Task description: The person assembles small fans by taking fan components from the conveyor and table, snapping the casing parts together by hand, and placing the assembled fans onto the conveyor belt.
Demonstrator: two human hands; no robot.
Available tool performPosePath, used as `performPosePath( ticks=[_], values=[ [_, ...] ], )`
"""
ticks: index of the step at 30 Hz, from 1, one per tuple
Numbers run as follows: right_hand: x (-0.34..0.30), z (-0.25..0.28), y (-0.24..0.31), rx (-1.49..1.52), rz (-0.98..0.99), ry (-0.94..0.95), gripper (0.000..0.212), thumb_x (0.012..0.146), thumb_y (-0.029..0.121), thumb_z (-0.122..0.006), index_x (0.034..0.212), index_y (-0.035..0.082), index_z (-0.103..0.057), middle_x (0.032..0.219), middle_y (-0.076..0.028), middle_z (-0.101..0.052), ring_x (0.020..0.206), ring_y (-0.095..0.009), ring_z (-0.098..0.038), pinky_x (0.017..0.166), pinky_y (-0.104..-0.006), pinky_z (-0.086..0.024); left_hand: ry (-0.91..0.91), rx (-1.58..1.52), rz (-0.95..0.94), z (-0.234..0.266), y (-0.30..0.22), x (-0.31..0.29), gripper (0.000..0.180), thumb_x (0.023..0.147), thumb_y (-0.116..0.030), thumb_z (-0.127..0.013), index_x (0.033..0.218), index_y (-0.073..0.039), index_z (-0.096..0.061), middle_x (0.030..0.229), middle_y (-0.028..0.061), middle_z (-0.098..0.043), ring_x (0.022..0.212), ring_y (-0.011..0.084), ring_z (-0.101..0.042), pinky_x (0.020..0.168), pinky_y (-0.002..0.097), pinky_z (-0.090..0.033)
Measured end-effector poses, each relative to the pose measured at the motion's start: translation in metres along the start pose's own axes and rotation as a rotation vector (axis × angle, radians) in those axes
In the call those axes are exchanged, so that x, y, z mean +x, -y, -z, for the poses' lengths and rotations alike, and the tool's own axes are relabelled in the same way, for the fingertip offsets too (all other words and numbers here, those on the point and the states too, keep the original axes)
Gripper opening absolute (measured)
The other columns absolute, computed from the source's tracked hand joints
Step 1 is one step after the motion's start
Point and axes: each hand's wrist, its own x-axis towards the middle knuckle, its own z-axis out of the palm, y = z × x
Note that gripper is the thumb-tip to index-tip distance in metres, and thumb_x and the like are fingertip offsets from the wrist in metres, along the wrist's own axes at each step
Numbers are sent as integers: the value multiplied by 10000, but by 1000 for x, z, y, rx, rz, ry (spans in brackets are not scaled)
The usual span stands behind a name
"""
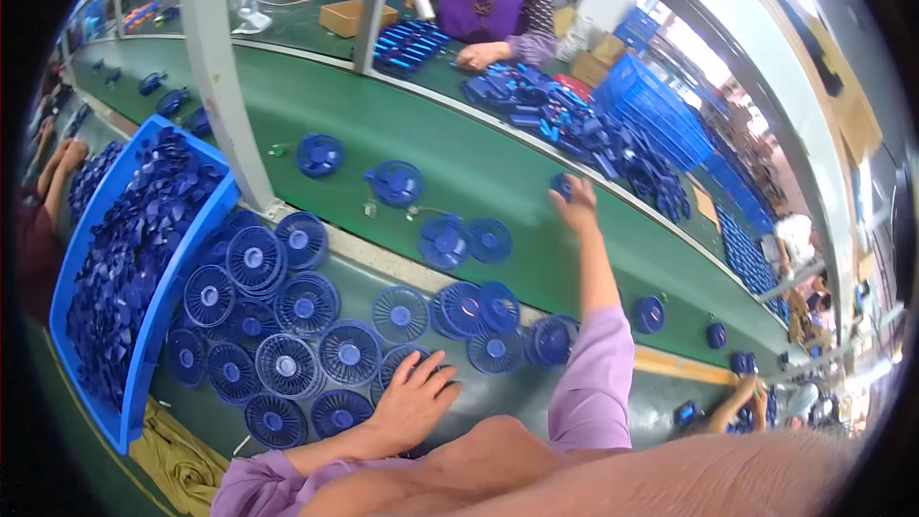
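My left hand [414, 404] lies with its fingers spread at the near edge of a pile of round blue fan grilles [349, 352], its fingertips at a grille [391, 364] that it partly covers. My right arm stretches out over the green conveyor belt [507, 177]. At its end, my right hand [578, 206] has its fingers closed around a small blue plastic part [562, 186], mostly hidden by the hand. On the belt, left of that hand, sit blue fan housings [394, 183] with wires and a loose grille [490, 240].
A blue crate [144, 364] full of blue fan blades stands at the left. A metal post [215, 67] rises beside the belt. Across it, a person in a purple apron [488, 0] works near a heap of blue parts [584, 120]. Another person's hands [742, 402] are at the right.
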Motion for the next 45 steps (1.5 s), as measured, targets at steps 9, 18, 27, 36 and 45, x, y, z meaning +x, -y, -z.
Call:
performPosePath(
  ticks=[9,18,27,36,45],
  values=[
    [-24,-21,-6,-135,-208,-48,460,792,490,-662,1154,219,-576,1206,-150,-564,1102,-351,-540,922,-477,-450,77,270,-49,-30,12,-10,450,824,-344,-523,1230,-151,-542,1362,55,-457,1368,267,-307,1121,502,-196],
    [-106,10,73,214,262,181,533,743,370,-749,1156,75,-588,1121,-157,-608,1068,-351,-543,943,-455,-413,-166,106,-28,-26,12,-12,325,803,-199,-529,1121,-167,-589,1325,35,-494,1351,259,-344,1109,493,-236],
    [-130,38,93,274,117,235,439,684,174,-784,1064,57,-597,996,-170,-622,972,-352,-574,859,-434,-450,-174,165,-78,-32,8,-1,409,851,-387,-492,1122,-96,-592,1347,118,-486,1387,307,-270,1138,519,-137],
    [-135,39,-5,397,84,79,386,739,121,-706,1084,-7,-590,984,-183,-641,907,-306,-615,825,-391,-476,-260,-319,-103,-40,9,1,336,866,-302,-563,1110,-75,-602,1303,127,-504,1355,309,-316,1123,552,-162],
    [-203,86,-93,-385,-366,89,621,761,524,-679,1266,213,-497,1254,-157,-539,1103,-397,-533,839,-570,-463,-417,-917,-362,195,-21,4,275,974,-147,-439,1100,-40,-659,1240,144,-578,1182,293,-525,1008,409,-395]
  ],
)
